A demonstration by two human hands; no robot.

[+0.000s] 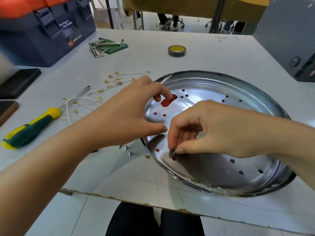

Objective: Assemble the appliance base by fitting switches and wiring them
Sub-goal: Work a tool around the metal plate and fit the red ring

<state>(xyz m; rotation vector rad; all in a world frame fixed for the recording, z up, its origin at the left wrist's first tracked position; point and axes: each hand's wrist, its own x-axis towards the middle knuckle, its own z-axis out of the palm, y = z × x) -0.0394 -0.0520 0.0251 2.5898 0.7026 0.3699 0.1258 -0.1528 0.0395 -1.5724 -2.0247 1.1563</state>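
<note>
Centrally, round metal appliance base (221,133) on table (204,48), right hand (209,130) pinching small screw (172,153) inside it, left hand (129,111) spread, fingertips resting on its far-left floor, holding nothing, closed toolbox (42,31) far left.

You are in a workshop or assembly room. Your worn white table (213,53) carries a toolbox (42,31), a screwdriver (32,126), a roll of tape (177,50), loose wires (109,82) with metal ends and a few screws (128,150). Behind it stand other workbenches (187,5) and wheeled chairs (175,23) on a pale floor.
</note>
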